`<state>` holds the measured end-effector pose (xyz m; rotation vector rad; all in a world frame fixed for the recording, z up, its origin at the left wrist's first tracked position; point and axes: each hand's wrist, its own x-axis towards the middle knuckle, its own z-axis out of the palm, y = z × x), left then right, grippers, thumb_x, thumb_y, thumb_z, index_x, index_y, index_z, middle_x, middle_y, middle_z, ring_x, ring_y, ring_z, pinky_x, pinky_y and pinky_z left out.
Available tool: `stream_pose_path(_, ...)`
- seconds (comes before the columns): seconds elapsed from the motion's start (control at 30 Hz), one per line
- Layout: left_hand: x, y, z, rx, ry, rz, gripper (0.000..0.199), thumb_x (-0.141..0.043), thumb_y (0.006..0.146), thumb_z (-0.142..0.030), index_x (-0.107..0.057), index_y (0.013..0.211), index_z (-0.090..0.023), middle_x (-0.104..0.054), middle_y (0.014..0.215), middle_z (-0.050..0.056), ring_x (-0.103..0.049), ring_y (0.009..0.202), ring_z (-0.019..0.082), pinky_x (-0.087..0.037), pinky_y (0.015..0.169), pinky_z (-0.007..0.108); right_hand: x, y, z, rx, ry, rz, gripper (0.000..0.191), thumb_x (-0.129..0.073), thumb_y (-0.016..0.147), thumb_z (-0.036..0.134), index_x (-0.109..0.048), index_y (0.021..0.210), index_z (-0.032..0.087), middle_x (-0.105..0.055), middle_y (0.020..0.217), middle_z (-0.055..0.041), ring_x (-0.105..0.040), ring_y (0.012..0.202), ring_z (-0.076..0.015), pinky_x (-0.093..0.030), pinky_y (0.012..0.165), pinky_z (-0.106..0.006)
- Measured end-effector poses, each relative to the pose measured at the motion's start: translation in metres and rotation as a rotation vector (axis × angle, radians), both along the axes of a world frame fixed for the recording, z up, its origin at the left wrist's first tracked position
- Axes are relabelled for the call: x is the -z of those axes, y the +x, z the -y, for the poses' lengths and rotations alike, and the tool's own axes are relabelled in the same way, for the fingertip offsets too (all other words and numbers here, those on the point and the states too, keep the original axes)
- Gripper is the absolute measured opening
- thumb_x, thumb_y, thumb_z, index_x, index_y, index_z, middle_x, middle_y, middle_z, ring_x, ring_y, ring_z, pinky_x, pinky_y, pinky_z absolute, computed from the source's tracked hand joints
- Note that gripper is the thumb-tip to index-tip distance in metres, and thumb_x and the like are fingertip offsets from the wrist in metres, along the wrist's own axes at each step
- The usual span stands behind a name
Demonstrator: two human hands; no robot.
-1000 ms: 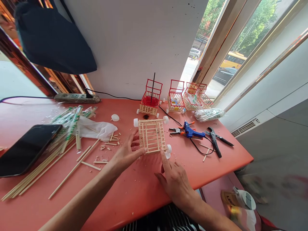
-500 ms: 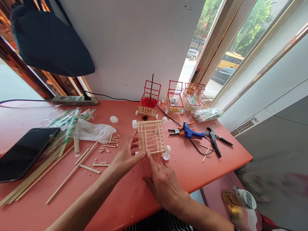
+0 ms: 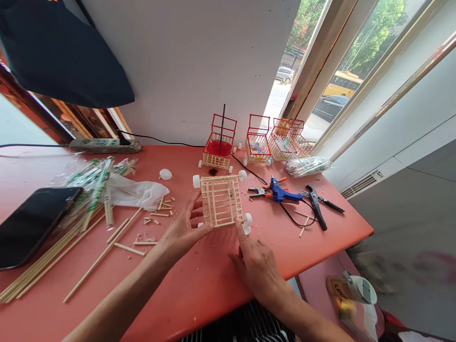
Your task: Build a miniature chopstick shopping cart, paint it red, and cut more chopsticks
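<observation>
A small cart frame of pale wooden sticks (image 3: 221,201) with white round wheels is tilted above the red table (image 3: 199,294). My left hand (image 3: 187,228) grips its left side, thumb along the near edge and fingers behind. With its index finger extended, my right hand (image 3: 254,254) touches the near edge close to the lower right wheel; its other fingers are bent and hold nothing visible. Just behind the lower right wheel is a white cap, partly hidden.
Behind stand red-topped stick carts (image 3: 219,147). To the right lie a blue glue gun (image 3: 283,192), pliers (image 3: 317,209) and wrapped sticks (image 3: 308,166). Leftward are a phone (image 3: 35,225), loose sticks (image 3: 103,256), a white bag (image 3: 137,190) and a power strip (image 3: 105,146).
My right index finger has slid right along the frame's near edge, from beside my left thumb to near the right wheel. The view has shifted slightly.
</observation>
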<state>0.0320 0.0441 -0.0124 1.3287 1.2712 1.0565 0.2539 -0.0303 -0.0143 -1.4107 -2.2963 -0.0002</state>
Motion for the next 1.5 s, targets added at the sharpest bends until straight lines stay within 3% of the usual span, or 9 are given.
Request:
stream_pose_path(0.63, -0.002, 0.005, -0.002, -0.027, -0.002, 0.017, 0.106, -0.078, 0.07, -0.048, -0.033, 0.162, -0.022, -0.058, 0.147, 0.02, -0.067, 0.122, 0.036, -0.06, 0.094, 0.05, -0.002, -0.002, 0.001, -0.004, -0.054, 0.003, 0.081, -0.061, 0.099, 0.018, -0.018, 0.167, 0.012, -0.074, 0.08, -0.0036, -0.066, 0.066, -0.0228, -0.052, 0.067, -0.034)
stream_pose_path(1.07, -0.006, 0.01, 0.001, -0.041, 0.018, -0.002, 0.102, -0.078, 0.07, -0.045, -0.035, 0.161, -0.025, -0.061, 0.144, 0.018, -0.068, 0.12, 0.035, -0.059, 0.096, 0.053, -0.003, -0.003, -0.001, -0.04, -0.024, 0.066, 0.078, -0.061, 0.099, 0.018, -0.022, 0.165, 0.003, -0.075, 0.08, -0.0063, -0.068, 0.068, -0.0242, -0.053, 0.067, -0.036)
stream_pose_path(1.3, -0.011, 0.01, 0.0, -0.052, 0.0, -0.009, 0.105, -0.081, 0.066, -0.047, -0.038, 0.158, -0.023, -0.06, 0.143, 0.019, -0.068, 0.119, 0.036, -0.06, 0.094, 0.052, -0.01, -0.018, 0.001, -0.121, -0.099, 0.048, 0.085, -0.069, 0.097, 0.024, -0.022, 0.165, 0.006, -0.078, 0.109, -0.0136, -0.073, 0.086, -0.0257, -0.057, 0.077, -0.038)
stream_pose_path(1.5, -0.013, 0.012, 0.001, -0.041, 0.002, 0.015, 0.104, -0.081, 0.066, -0.046, -0.038, 0.157, -0.023, -0.061, 0.141, 0.019, -0.068, 0.12, 0.036, -0.06, 0.095, 0.052, -0.008, -0.021, -0.001, -0.123, -0.105, 0.066, 0.081, -0.069, 0.097, 0.025, -0.027, 0.164, 0.006, -0.078, 0.107, -0.0128, -0.073, 0.088, -0.0265, -0.057, 0.076, -0.039)
